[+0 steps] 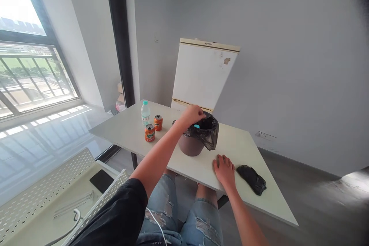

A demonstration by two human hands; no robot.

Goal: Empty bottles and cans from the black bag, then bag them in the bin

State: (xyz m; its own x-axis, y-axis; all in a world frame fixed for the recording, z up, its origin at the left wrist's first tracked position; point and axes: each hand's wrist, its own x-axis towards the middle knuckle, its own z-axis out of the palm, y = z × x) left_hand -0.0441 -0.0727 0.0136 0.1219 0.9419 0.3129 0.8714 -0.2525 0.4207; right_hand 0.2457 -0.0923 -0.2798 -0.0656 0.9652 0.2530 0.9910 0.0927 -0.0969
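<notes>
My left hand (pixel 194 115) reaches over a dark brown trash bin (pixel 191 147) lined with a black plastic bag (pixel 211 134). Its fingers are loosely bent and partly hidden, with no object visible between them. A blue-green bottle cap (pixel 196 126) shows just below this hand, inside the bin's mouth; whatever lies under it is hidden. My right hand (pixel 225 171) rests palm down on the table with its fingers spread. Beside it, to the right, lies a folded bundle of black plastic bags (pixel 251 179).
Left of the bin stand a clear plastic bottle (pixel 145 113) with a blue-green cap and two orange cans (pixel 150 133) on the white table (pixel 127 128). A white refrigerator (pixel 203 73) is behind. A perforated cart (pixel 37 203) at lower left carries a black phone (pixel 102 181) and a cable.
</notes>
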